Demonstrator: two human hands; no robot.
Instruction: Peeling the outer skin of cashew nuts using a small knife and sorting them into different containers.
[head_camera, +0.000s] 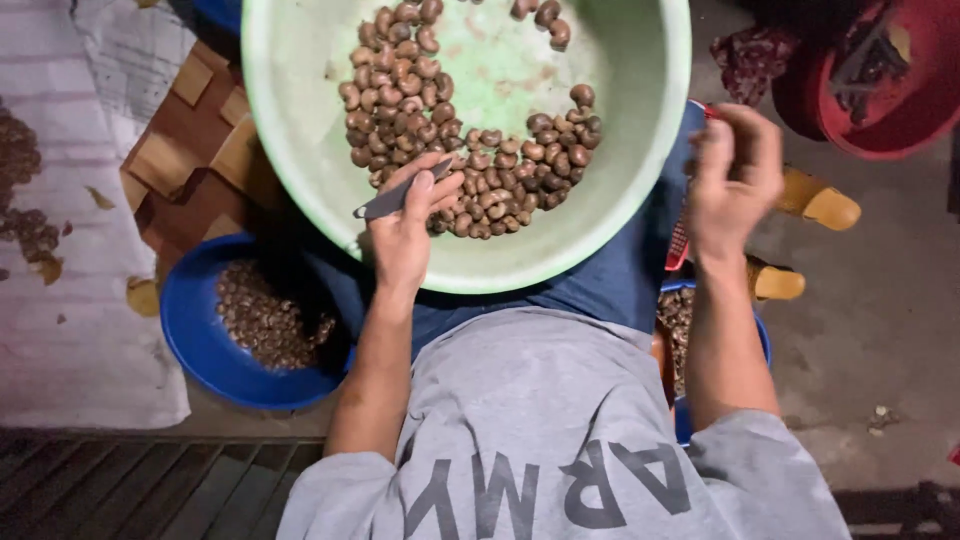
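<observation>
A large pale green basin (300, 150) rests on my lap, with a heap of brown, kidney-shaped nuts (420, 110) inside. My left hand (402, 235) lies on the basin's near rim with its fingertips on the nuts. It grips a small grey metal blade (392, 202) that points left. My right hand (733, 180) is raised beside the basin's right edge, clear of it, with the fingers curled together. Whether anything is in those fingers is hidden.
A blue bowl (200, 340) of small brown pieces sits on the floor at lower left. A second blue bowl (765, 340) shows under my right forearm. A red tub (880, 100) stands at upper right, yellow sandals (820, 200) beside it. Wooden blocks (190, 150) and white sheeting (60, 300) lie left.
</observation>
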